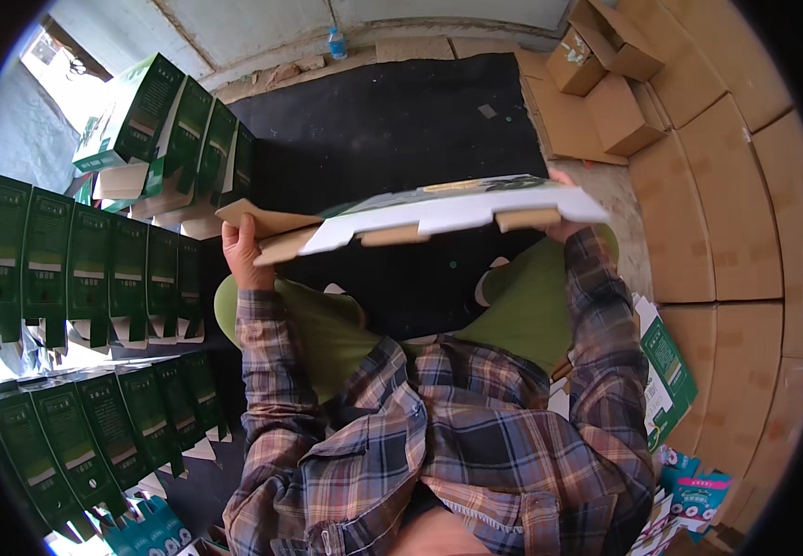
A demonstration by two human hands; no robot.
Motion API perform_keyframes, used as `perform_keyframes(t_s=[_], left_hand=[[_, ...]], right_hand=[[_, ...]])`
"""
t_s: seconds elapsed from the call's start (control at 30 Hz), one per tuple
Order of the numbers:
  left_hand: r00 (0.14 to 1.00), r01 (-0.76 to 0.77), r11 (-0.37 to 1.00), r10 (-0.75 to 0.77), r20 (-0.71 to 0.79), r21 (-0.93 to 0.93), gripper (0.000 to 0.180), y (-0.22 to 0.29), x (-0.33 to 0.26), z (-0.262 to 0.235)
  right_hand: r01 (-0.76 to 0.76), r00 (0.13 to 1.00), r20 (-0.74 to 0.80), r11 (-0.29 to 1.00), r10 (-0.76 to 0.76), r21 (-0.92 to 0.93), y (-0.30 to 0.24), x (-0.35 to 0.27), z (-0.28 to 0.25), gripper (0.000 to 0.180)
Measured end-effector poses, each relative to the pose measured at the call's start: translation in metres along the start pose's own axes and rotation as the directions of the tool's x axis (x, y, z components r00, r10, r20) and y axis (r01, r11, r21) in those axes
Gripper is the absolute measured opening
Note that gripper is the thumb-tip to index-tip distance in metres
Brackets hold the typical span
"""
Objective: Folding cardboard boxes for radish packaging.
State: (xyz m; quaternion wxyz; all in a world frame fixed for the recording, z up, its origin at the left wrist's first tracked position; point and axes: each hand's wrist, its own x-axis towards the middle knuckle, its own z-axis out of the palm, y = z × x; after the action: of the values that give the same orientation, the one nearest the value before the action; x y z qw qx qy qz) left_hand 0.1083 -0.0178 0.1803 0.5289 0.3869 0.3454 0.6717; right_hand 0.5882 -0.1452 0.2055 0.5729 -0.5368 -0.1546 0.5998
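Observation:
A flattened carton (457, 206), printed on its upper face and white with brown cardboard flaps along its near edge, is stretched across in front of me above my knees. My left hand (246, 252) grips a brown flap at the carton's left end, thumb up against the board. At the other end my right hand (564, 222) holds the carton, its fingers partly hidden behind the board. The carton is tilted, so most of its printed face is seen only at a slant.
Rows of green printed cartons (87, 250) stand along the left, with more green cartons (156, 116) behind. Brown boxes (712, 213) are stacked on the right. Open brown boxes (605, 56) lie at the back right, a blue bottle (337, 44) at the back. Black matting (374, 120) covers the floor.

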Motion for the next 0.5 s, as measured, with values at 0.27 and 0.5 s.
perform_keyframes(t_s=[0.27, 0.5], left_hand=[[0.992, 0.124, 0.968, -0.122, -0.021, 0.220, 0.017, -0.018, -0.007, 0.024], [0.979, 0.190, 0.919, -0.205, 0.008, 0.345, 0.027, -0.022, -0.017, 0.042]], right_hand=[[0.067, 0.970, -0.220, 0.986, -0.100, -0.151, 0.031, 0.044, -0.002, 0.050], [0.413, 0.648, -0.107, 0.467, -0.754, -0.782, 0.047, 0.047, 0.038, 0.100]])
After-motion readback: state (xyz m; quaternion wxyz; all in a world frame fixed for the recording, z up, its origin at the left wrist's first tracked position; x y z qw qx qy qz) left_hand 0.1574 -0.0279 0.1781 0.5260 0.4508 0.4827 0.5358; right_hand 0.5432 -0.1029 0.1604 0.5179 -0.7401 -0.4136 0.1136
